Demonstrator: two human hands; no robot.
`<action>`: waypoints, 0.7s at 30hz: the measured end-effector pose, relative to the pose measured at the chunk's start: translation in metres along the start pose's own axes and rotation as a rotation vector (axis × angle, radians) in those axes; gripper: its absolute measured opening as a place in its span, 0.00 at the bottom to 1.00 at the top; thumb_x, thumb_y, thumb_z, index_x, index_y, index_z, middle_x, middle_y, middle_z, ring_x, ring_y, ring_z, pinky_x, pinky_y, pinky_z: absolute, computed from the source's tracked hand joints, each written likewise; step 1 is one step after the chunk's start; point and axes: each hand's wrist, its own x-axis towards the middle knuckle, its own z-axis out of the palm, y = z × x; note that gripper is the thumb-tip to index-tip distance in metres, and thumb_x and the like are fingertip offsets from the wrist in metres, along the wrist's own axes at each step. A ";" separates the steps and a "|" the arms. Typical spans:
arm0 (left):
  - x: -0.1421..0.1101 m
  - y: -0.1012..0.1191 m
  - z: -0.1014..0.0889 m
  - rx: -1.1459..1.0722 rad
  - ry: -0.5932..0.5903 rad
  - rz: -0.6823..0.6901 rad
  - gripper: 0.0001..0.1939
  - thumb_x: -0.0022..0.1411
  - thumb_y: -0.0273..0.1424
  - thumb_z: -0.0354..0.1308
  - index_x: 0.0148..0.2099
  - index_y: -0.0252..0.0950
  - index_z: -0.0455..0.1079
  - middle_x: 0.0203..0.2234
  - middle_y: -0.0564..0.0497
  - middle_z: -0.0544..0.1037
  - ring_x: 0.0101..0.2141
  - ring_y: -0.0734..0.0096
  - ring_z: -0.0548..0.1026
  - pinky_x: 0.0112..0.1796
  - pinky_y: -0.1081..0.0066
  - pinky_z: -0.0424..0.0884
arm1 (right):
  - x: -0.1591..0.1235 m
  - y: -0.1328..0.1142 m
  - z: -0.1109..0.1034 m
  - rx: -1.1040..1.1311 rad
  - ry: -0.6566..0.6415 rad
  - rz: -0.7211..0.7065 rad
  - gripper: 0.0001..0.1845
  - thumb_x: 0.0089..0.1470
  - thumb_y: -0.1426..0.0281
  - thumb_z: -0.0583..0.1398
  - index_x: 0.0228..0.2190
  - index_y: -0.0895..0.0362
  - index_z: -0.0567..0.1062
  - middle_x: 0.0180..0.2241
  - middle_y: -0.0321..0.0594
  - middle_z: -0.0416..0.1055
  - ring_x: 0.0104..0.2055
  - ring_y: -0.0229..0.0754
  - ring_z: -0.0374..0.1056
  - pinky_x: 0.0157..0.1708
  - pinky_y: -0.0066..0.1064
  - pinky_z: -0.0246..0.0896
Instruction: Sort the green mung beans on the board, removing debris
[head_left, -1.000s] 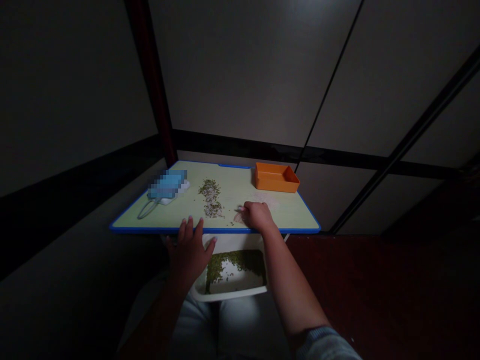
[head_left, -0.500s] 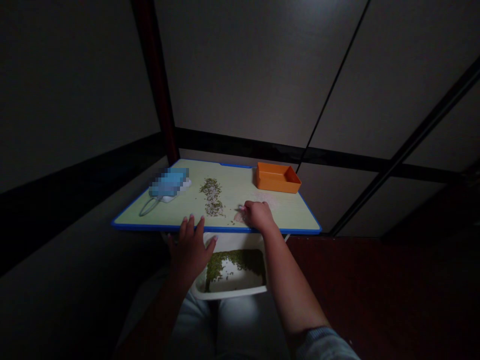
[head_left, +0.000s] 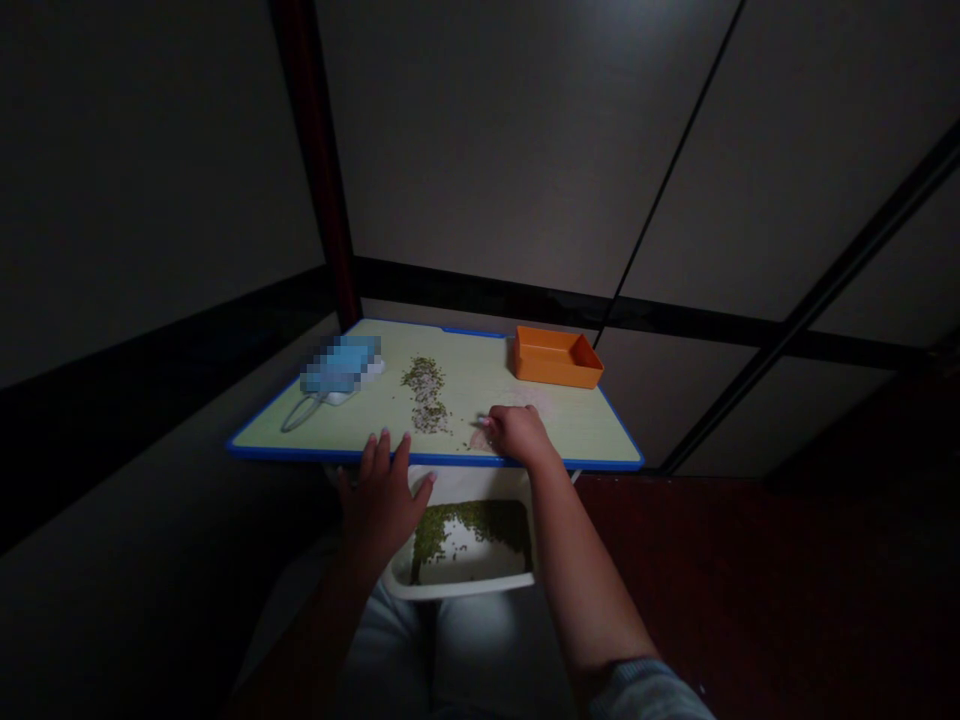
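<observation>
My left hand (head_left: pixel 382 513) lies open with spread fingers, its fingertips on the near blue edge of the table (head_left: pixel 360 418). My right hand (head_left: pixel 516 434) is closed low over the tabletop, fingers curled together; whatever it may hold is hidden. Under and beside it is a thin patch of pale, pinkish grains (head_left: pixel 480 438). A heap of mixed green and whitish grains (head_left: pixel 426 395) spreads in a strip to the left of that hand. Below the edge, between my forearms, a white basin (head_left: pixel 480 584) holds many small green beans (head_left: pixel 487 516).
An orange open box (head_left: pixel 559 372) stands at the table's back right corner. On the left lies a blurred blue item (head_left: pixel 341 362) on something white, with a grey loop (head_left: pixel 301 412) hanging off. Panelled walls enclose the table behind and at left.
The whole view has shifted very slightly. Both hands keep nearly the same place and pose, and the grains look much the same.
</observation>
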 end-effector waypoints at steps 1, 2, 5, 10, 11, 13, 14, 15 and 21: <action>0.000 0.000 0.000 -0.001 -0.003 0.000 0.31 0.63 0.44 0.43 0.65 0.37 0.54 0.66 0.40 0.53 0.66 0.51 0.48 0.57 0.37 0.52 | 0.000 0.000 0.000 0.002 0.005 -0.004 0.15 0.63 0.63 0.51 0.37 0.54 0.75 0.37 0.43 0.78 0.40 0.43 0.71 0.42 0.32 0.51; 0.000 0.000 -0.001 -0.002 -0.005 0.000 0.31 0.63 0.44 0.43 0.65 0.37 0.54 0.66 0.40 0.52 0.66 0.51 0.48 0.57 0.36 0.52 | 0.000 -0.001 -0.001 0.004 0.005 -0.012 0.15 0.63 0.63 0.51 0.37 0.54 0.75 0.37 0.43 0.78 0.40 0.42 0.71 0.42 0.32 0.50; -0.001 0.001 -0.002 0.000 -0.008 0.002 0.31 0.63 0.44 0.43 0.65 0.37 0.53 0.66 0.40 0.52 0.66 0.51 0.48 0.57 0.37 0.52 | -0.001 -0.004 -0.002 -0.006 -0.014 -0.060 0.15 0.63 0.63 0.51 0.37 0.54 0.76 0.38 0.43 0.78 0.41 0.42 0.71 0.42 0.31 0.50; 0.000 0.001 -0.001 -0.003 -0.004 0.003 0.31 0.63 0.44 0.43 0.65 0.38 0.54 0.66 0.40 0.53 0.66 0.51 0.48 0.57 0.36 0.52 | 0.000 -0.012 -0.004 -0.089 0.001 -0.097 0.15 0.62 0.63 0.52 0.37 0.55 0.76 0.37 0.45 0.77 0.41 0.43 0.70 0.44 0.33 0.49; 0.000 0.001 -0.001 -0.003 -0.002 0.004 0.31 0.63 0.44 0.43 0.65 0.38 0.54 0.66 0.40 0.53 0.66 0.51 0.48 0.57 0.36 0.52 | 0.000 -0.013 -0.004 -0.105 0.007 -0.096 0.15 0.62 0.63 0.52 0.37 0.55 0.77 0.37 0.46 0.77 0.41 0.43 0.70 0.44 0.34 0.49; 0.000 0.000 -0.001 -0.004 -0.005 0.004 0.31 0.63 0.44 0.43 0.65 0.38 0.53 0.66 0.40 0.53 0.66 0.52 0.48 0.57 0.36 0.51 | 0.001 -0.016 -0.003 -0.124 0.024 -0.094 0.16 0.62 0.62 0.51 0.37 0.55 0.77 0.37 0.47 0.77 0.41 0.43 0.70 0.44 0.34 0.49; 0.000 0.000 0.000 -0.004 -0.007 0.001 0.31 0.63 0.44 0.43 0.65 0.38 0.53 0.66 0.41 0.53 0.66 0.52 0.48 0.57 0.37 0.51 | 0.002 -0.017 -0.003 -0.127 0.033 -0.095 0.16 0.62 0.62 0.51 0.36 0.55 0.77 0.36 0.47 0.77 0.41 0.43 0.70 0.44 0.34 0.49; 0.000 0.000 0.000 -0.006 -0.014 -0.002 0.31 0.63 0.44 0.43 0.65 0.38 0.53 0.66 0.41 0.52 0.66 0.52 0.48 0.57 0.37 0.51 | 0.002 -0.018 -0.002 -0.127 0.044 -0.095 0.16 0.62 0.61 0.52 0.36 0.55 0.77 0.36 0.47 0.77 0.41 0.43 0.70 0.44 0.34 0.49; 0.000 0.000 -0.001 -0.014 -0.010 -0.003 0.31 0.63 0.43 0.42 0.65 0.37 0.53 0.66 0.40 0.51 0.66 0.52 0.47 0.57 0.37 0.51 | 0.004 -0.015 -0.001 -0.107 0.102 -0.057 0.17 0.63 0.62 0.51 0.36 0.55 0.77 0.35 0.46 0.77 0.41 0.43 0.70 0.43 0.35 0.49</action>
